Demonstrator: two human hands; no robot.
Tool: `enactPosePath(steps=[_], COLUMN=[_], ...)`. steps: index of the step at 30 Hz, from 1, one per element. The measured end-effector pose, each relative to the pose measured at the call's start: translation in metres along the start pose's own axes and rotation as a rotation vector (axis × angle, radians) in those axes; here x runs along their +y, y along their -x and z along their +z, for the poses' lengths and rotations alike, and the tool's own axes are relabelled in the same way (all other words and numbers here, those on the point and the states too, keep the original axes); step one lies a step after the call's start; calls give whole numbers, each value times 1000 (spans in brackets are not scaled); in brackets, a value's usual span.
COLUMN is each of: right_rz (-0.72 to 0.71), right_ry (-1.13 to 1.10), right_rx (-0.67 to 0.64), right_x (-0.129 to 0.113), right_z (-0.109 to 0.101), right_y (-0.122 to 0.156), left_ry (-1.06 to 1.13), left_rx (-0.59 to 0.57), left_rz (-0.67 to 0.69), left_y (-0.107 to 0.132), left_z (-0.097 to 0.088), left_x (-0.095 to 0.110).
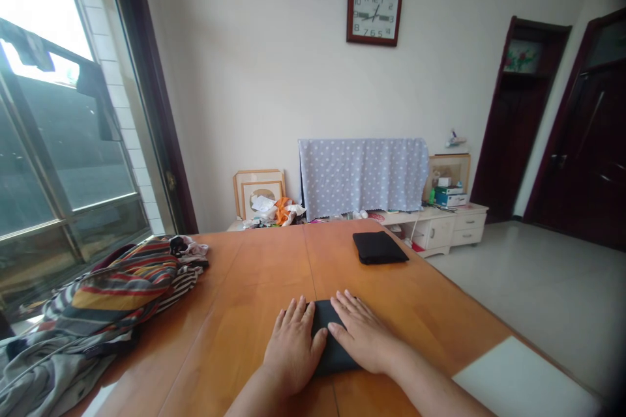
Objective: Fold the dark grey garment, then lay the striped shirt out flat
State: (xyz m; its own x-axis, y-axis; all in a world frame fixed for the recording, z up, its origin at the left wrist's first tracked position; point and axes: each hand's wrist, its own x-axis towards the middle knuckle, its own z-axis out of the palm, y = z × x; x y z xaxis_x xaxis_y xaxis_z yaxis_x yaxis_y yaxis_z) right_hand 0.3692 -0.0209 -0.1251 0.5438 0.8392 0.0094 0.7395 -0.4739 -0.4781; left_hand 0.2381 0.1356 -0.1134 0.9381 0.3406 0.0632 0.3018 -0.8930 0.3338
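A dark grey folded cloth (333, 353), likely a garment, lies flat on the wooden table (254, 332) in front of me. My left hand (294, 342) rests palm down on its left side, fingers stretched out. On its right side lies my right hand (362, 332), also flat with the fingers extended. Both thumbs point inward over the cloth, and the hands cover much of it. Farther back on the table, to the right, is a black folded cloth (380, 247), apart from both hands.
A heap of striped and grey clothes (122, 293) fills the table's left side. A pale sheet (523, 378) lies at the front right corner. Beyond the table stand a low white cabinet (443, 234) and a dotted cloth cover (364, 176). A window (63, 117) is at left.
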Motion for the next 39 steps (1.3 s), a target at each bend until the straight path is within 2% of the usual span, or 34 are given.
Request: enactPosePath(steps=[8, 18, 25, 28, 32, 35, 37, 39], right_rz=[-6, -4, -3, -3, 6, 11, 15, 19], right_ry=[-27, -48, -28, -39, -39, -30, -23, -12], right_rx=[21, 32, 33, 46, 39, 33, 31, 25], right_x=[3, 8, 6, 6, 5, 4, 3, 2], right_z=[2, 5, 5, 5, 6, 5, 5, 5], right_y=[0, -2, 0, 0, 1, 1, 2, 2], left_ry=[34, 120, 114, 66, 138, 241, 258, 297], left_rx=[19, -24, -17, 42, 239, 366, 389, 334], left_rz=[-12, -3, -142, -215, -349, -332, -333, -389], left_y=[0, -2, -3, -6, -8, -6, -3, 0], left_z=[1, 2, 3, -4, -20, -30, -35, -38], left_x=[0, -10, -28, -45, -65, -70, -70, -68])
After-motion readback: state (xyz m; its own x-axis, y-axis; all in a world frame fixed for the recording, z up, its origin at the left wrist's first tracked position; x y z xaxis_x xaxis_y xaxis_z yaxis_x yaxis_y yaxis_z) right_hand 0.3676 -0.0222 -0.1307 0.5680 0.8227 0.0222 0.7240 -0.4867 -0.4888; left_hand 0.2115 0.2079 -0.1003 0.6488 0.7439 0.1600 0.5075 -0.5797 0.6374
